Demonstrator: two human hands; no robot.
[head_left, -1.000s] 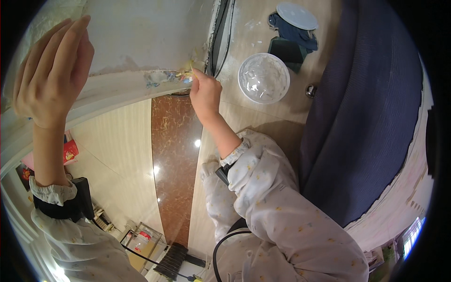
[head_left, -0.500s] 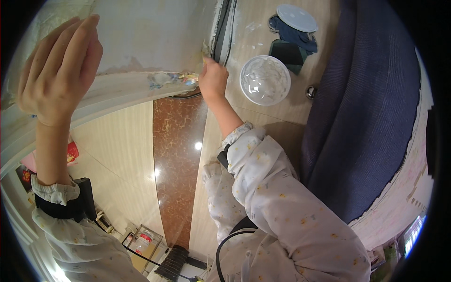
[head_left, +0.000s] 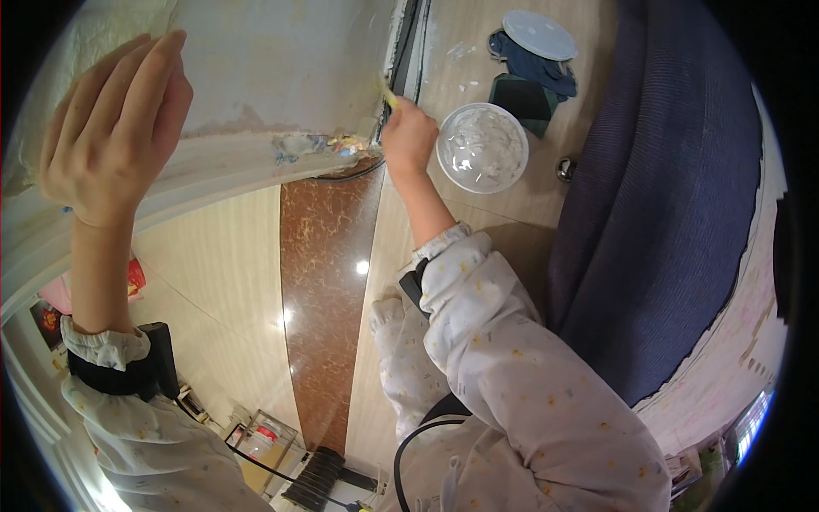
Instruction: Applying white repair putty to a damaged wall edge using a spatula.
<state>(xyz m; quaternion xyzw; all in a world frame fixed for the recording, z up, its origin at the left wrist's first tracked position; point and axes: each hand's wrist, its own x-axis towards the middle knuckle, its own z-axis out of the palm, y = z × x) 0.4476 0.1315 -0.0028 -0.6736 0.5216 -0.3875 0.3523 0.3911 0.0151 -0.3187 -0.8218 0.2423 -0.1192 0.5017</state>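
My right hand is closed around a slim yellowish tool. Its tip points at the edge of the pale wall panel, beside a dark vertical gap. Whether the tool is a brush or a scraper cannot be made out, as the fist hides most of it. Just to the right of that hand stands a round white tub with glossy white paste in it. My left hand is up against the wall at the far left, fingers stretched out and holding nothing visible.
Beyond the tub lie a dark green box-like piece, a dark blue cloth and a white lid. A navy ribbed sofa borders the right side. A brown marble strip crosses the pale floor; a wire rack stands lower left.
My right hand has shifted right with the tool, away from the wall corner and closer to the tub. The left hand stays nearly in place.
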